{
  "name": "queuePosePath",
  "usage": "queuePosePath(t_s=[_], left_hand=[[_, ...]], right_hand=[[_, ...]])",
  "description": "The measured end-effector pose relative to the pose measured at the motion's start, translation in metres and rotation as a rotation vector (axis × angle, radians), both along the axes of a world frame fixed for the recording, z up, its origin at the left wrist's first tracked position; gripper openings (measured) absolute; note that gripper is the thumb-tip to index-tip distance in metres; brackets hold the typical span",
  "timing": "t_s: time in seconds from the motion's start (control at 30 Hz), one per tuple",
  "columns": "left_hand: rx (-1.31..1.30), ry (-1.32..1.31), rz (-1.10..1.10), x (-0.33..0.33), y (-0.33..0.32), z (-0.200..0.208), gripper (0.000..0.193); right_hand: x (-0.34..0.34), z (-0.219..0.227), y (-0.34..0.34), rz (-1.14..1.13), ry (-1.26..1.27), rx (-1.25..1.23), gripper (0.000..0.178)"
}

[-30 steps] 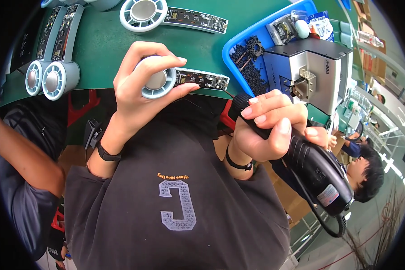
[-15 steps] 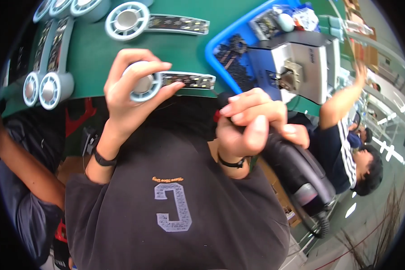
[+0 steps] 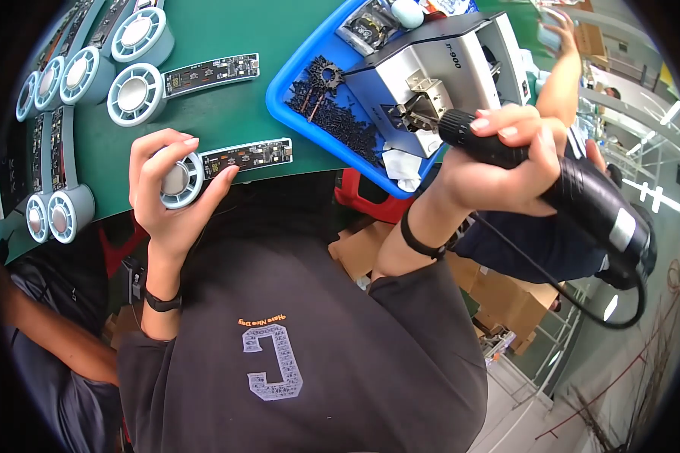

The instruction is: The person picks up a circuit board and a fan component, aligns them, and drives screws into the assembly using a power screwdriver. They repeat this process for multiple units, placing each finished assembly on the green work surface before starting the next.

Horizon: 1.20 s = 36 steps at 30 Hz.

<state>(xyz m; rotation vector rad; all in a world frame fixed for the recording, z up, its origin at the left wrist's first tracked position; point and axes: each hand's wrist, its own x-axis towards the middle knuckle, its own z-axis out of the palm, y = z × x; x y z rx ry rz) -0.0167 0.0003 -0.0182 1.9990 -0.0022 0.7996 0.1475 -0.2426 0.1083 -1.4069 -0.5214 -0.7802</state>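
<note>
My left hand (image 3: 159, 215) is closed round the head of a light-blue handheld fan (image 3: 180, 185) at the table's front edge. The fan's handle lies open, showing a dark circuit board (image 3: 249, 154), and points right. My right hand (image 3: 506, 170) grips a black electric screwdriver (image 3: 597, 200) with a cable. Its ribbed front end is raised beside the metal outlet of a screw feeder (image 3: 412, 64); the bit tip is hard to make out there. The feeder stands in a blue tray (image 3: 287, 121) with many small black screws (image 3: 355, 128).
Several similar fans (image 3: 134, 92) with bare boards lie on the green table (image 3: 211, 26) at the far left. White paper (image 3: 402, 167) sits in the tray's near corner. A co-worker's arm (image 3: 563, 87) reaches in at the right; another person's forearm (image 3: 60, 343) is at the left.
My right hand has carried the screwdriver right and up, from beside the held fan's board to the screw feeder. My left hand keeps hold of the fan. The view has shifted.
</note>
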Motion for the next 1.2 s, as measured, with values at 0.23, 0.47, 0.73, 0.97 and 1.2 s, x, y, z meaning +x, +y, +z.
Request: queuePosePath(t_s=[0.23,0.47,0.73,0.97,1.2], left_hand=[[-0.019,0.020,0.007,-0.002,0.002,-0.001,0.061],[-0.027,-0.007,0.013,0.002,0.004,0.003,0.058],[-0.109,-0.049,-0.005,0.003,0.007,-0.002,0.055],[-0.177,-0.032,-0.009,0.002,0.005,-0.005,0.052],[-0.191,-0.029,-0.024,0.001,0.007,-0.004,0.048]], right_hand=[[0.001,-0.006,0.005,0.073,0.001,-0.081,0.037],[-0.024,-0.001,0.035,0.147,0.241,0.079,0.032],[-0.085,-0.024,0.105,0.484,0.134,-0.049,0.024],[-0.085,-0.021,0.119,0.613,0.384,-0.141,0.021],[-0.091,-0.024,0.142,0.377,0.391,-0.235,0.030]])
